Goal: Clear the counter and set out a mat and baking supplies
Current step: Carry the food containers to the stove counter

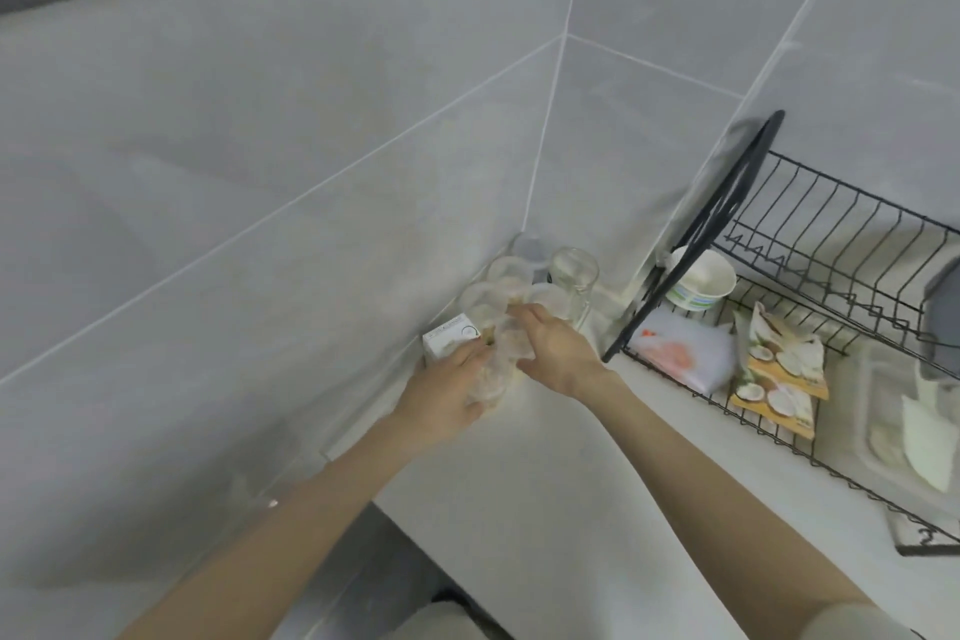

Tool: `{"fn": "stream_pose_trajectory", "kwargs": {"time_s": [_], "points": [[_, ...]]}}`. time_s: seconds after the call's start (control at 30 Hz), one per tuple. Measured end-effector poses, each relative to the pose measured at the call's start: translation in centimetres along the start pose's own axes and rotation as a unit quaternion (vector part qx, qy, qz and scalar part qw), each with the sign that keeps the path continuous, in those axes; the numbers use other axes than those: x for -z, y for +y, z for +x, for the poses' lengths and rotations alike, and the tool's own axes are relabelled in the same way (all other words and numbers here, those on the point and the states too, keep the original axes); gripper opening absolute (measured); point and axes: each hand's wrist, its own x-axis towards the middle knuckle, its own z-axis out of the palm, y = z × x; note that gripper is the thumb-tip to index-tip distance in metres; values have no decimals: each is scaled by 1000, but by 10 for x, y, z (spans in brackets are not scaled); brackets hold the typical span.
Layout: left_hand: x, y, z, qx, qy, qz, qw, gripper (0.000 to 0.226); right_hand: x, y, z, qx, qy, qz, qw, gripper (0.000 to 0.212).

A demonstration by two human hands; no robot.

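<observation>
Both my hands reach into the far corner of the white counter point(545, 473). My left hand point(447, 392) grips the bottom of a clear plastic container point(498, 364) with pale contents. My right hand point(556, 346) holds its upper part from the right. The view is blurred, so the container's exact shape is unclear. Behind it stand other clear plastic containers point(501, 278), a glass jar point(571, 283) and a small white carton point(449, 335) against the wall.
A black wire dish rack point(810, 244) fills the right side. In it are a paper bowl point(701, 283), a white pouch point(685, 353), a coconut-print bag point(779, 374) and a clear lidded box point(914, 426). Grey tiled walls close the corner.
</observation>
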Motion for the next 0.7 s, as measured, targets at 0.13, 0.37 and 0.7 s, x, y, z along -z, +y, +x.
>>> {"fn": "stream_pose_trajectory", "kwargs": {"time_s": [0.13,0.37,0.7], "points": [[0,5,4,11,14,-14,1000,68,5,0,-3,-4,6,-13,1000,73],[-3,3,-6,33,39,-72,996,62,8,0,-32,-40,-8,-34,999,80],[0,24,-44,9,56,-113,992,65,-7,-7,-122,-171,128,214,953,77]]}}
